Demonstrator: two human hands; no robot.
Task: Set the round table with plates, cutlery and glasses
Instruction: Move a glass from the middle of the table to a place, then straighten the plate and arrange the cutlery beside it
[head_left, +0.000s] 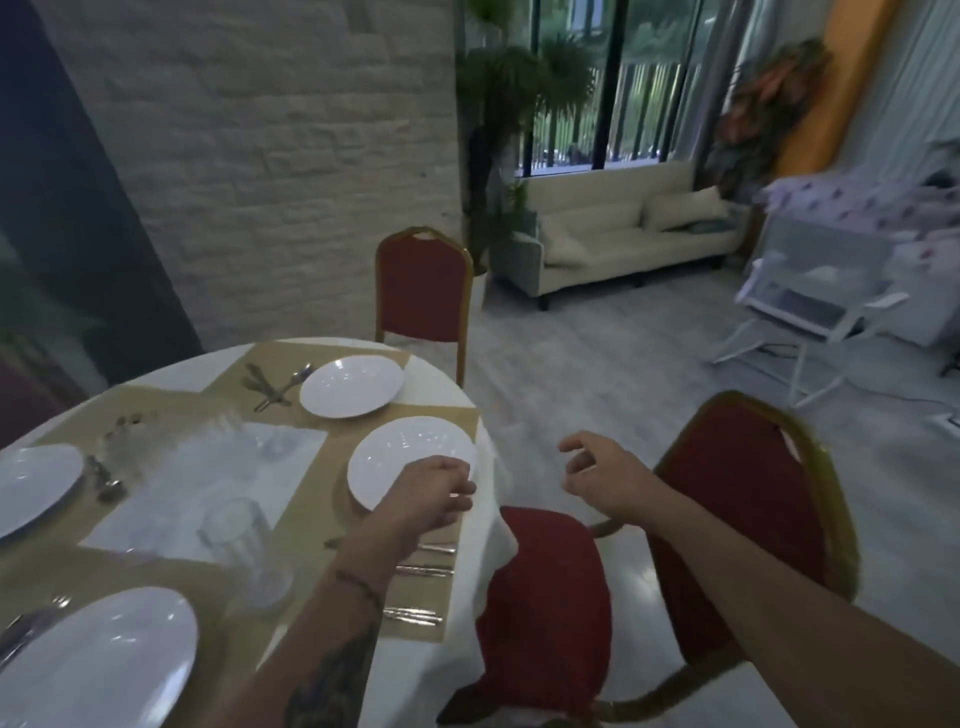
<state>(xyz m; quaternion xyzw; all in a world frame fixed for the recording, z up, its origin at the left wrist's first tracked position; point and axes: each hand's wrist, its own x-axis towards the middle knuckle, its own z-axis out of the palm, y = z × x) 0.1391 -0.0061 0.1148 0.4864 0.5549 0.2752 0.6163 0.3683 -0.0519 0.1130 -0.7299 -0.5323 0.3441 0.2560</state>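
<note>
From the head camera, the left hand (431, 493) curls its fingers (460, 488) over the near rim of a white plate (405, 452), which lies on a placemat (311, 499) at the surface's (176, 371) edge. The right hand (597, 475) hangs loosely curled and empty above a red chair (550, 597).

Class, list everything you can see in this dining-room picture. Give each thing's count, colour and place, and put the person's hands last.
round table: one, white-clothed, lower left
plates: four, white, on placemats round the table
placemats: tan, under the plates; count unclear
cutlery: silver, beside the plates; too blurred to count
glasses: at least two, clear, mid-table; blurred
chairs: two, red with gold frames, at the table's edge
sofa: one, cream, below the window
plant: one, tall, green, left of the sofa
left hand: grips the rim of the edge plate
right hand: fingers relaxed, in the air above the near chair
</note>
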